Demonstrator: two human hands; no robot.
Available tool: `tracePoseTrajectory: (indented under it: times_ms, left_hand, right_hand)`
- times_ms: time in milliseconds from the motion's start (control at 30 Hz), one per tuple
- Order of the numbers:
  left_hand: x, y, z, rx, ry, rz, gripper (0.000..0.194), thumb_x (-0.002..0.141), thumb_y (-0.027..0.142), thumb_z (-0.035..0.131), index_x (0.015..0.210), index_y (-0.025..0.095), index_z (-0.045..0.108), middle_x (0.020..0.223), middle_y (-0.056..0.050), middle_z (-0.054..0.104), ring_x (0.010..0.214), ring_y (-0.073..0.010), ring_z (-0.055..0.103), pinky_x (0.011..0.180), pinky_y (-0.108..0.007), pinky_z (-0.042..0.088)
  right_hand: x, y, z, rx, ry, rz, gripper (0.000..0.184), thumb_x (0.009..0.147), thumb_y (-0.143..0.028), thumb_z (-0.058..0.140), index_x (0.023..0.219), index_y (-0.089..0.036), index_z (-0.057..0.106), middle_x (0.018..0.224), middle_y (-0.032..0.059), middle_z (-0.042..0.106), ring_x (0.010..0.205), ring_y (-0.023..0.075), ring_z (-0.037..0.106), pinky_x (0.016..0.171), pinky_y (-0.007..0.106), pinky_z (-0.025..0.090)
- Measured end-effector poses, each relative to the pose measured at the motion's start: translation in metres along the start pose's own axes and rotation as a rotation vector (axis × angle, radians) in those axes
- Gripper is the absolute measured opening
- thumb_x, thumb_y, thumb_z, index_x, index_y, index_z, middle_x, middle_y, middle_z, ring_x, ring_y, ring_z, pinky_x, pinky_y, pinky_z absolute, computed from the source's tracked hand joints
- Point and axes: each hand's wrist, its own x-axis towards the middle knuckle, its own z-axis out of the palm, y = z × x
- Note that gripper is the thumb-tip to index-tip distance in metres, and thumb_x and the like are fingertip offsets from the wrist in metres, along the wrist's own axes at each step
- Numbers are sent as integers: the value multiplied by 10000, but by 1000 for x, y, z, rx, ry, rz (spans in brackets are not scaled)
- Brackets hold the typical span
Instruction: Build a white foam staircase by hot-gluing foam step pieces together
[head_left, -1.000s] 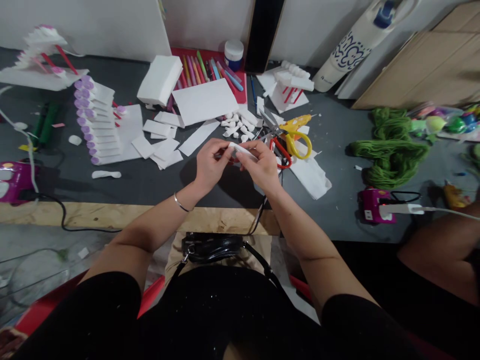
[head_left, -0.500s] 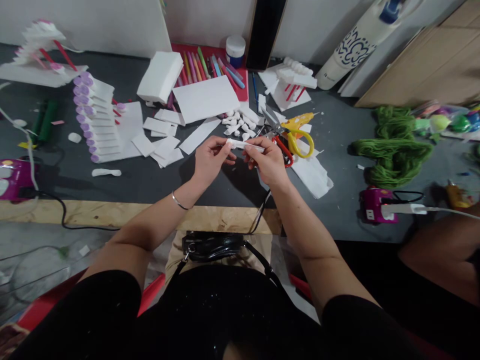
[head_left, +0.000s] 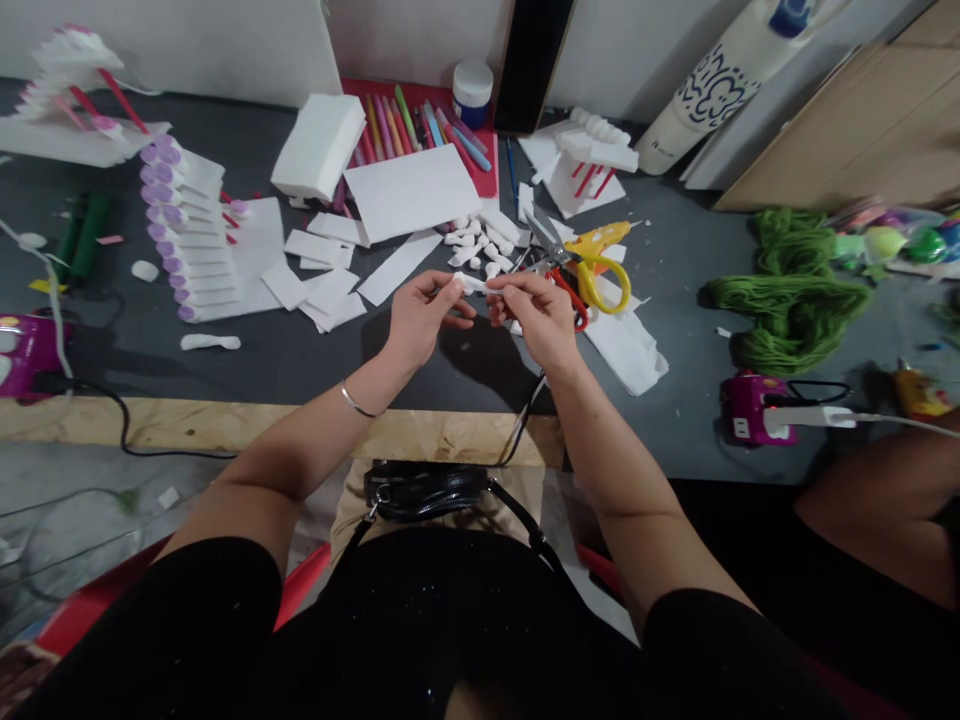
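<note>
My left hand (head_left: pixel 421 318) pinches one end of a small white strip (head_left: pixel 474 284), and my right hand (head_left: pixel 546 318) grips its other end between thumb and fingers. The strip looks soft and rolled; its material I cannot make out, and my fingers hide both tips. Just beyond lies a heap of small white pieces (head_left: pixel 480 240). Yellow-handled scissors (head_left: pixel 604 285) rest beside my right hand, with a red handle (head_left: pixel 577 305) partly under them. A similar white piece, narrow in the middle (head_left: pixel 210 342), lies on the table to the left.
White cards (head_left: pixel 326 300), a white stack (head_left: pixel 316 148) and markers (head_left: pixel 390 125) lie behind my hands. Purple-tipped (head_left: pixel 172 215) and red-legged (head_left: pixel 596 155) white models stand around. Green yarn (head_left: pixel 787 300), a bottle (head_left: pixel 697 95) and a purple power socket (head_left: pixel 757 410) are right; a neighbour's arm (head_left: pixel 885 500) shows.
My hands have moved slightly apart, my right hand shifting right, so more of the white strip shows between them. Both hands keep hold of it. The view has shifted slightly.
</note>
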Motion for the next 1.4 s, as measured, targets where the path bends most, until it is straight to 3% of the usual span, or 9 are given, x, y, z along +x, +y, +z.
tracePoseTrajectory:
  times_ms: [100, 333, 500, 767, 933, 1167, 1300, 1400]
  left_hand:
    - [0, -1, 0, 8, -2, 22, 552, 721, 711, 853, 803, 219, 618, 683, 18, 668, 612, -116, 732, 485, -186, 603]
    - [0, -2, -2, 83, -8, 63, 537, 766, 706, 809, 822, 217, 594, 668, 16, 688, 620, -129, 751, 479, -181, 599]
    - [0, -1, -3, 163, -41, 99, 479, 832, 671, 750, 858, 220, 592, 661, 10, 675, 629, -128, 752, 505, -186, 615]
    - [1, -5, -4, 162, -48, 123, 500, 837, 695, 766, 869, 216, 629, 672, 10, 687, 612, -127, 742, 517, -204, 623]
    - [1, -6, -5, 215, 10, 153, 553, 821, 741, 763, 875, 204, 643, 670, 12, 676, 608, -124, 730, 551, -220, 630]
    - [0, -7, -9, 427, 79, 377, 486, 946, 679, 662, 880, 198, 680, 936, -34, 686, 606, -82, 688, 540, -200, 579]
    - [-2, -7, -11, 492, 76, 459, 429, 998, 606, 631, 916, 190, 692, 972, -39, 678, 644, -85, 691, 596, -219, 599]
    - [-3, -6, -12, 573, 65, 530, 365, 1031, 526, 618, 927, 186, 700, 963, -44, 684, 699, -97, 700, 661, -237, 606]
  right_hand:
    - [0, 1, -2, -3, -12, 25, 510, 810, -761, 729, 904, -265, 797, 770, 1, 756, 648, 135, 696, 595, 304, 599]
    - [4, 6, -6, -30, -13, 58, 461, 765, -609, 843, 1079, -273, 806, 823, -8, 796, 672, 147, 722, 605, 306, 612]
    - [5, 5, -9, -63, -41, 95, 384, 798, -582, 824, 930, -222, 812, 775, 9, 794, 652, 131, 716, 574, 266, 583]
    - [8, 9, -14, 53, -74, 205, 482, 713, -652, 864, 881, -207, 786, 773, 17, 792, 604, 107, 692, 533, 234, 563]
    - [2, 4, -8, -9, -54, 146, 459, 737, -644, 851, 874, -212, 779, 757, 7, 786, 604, 105, 690, 537, 231, 558]
    - [-9, -3, 8, -68, -2, 99, 404, 787, -592, 807, 876, -204, 736, 744, 10, 777, 614, 106, 701, 530, 222, 532]
    - [-8, -1, 7, -104, -62, 129, 404, 815, -589, 777, 897, -204, 688, 762, 14, 781, 594, 105, 685, 529, 231, 522]
    - [-7, 0, 4, -139, -111, 116, 378, 858, -547, 743, 1006, -199, 724, 833, 25, 795, 653, 117, 702, 614, 263, 568]
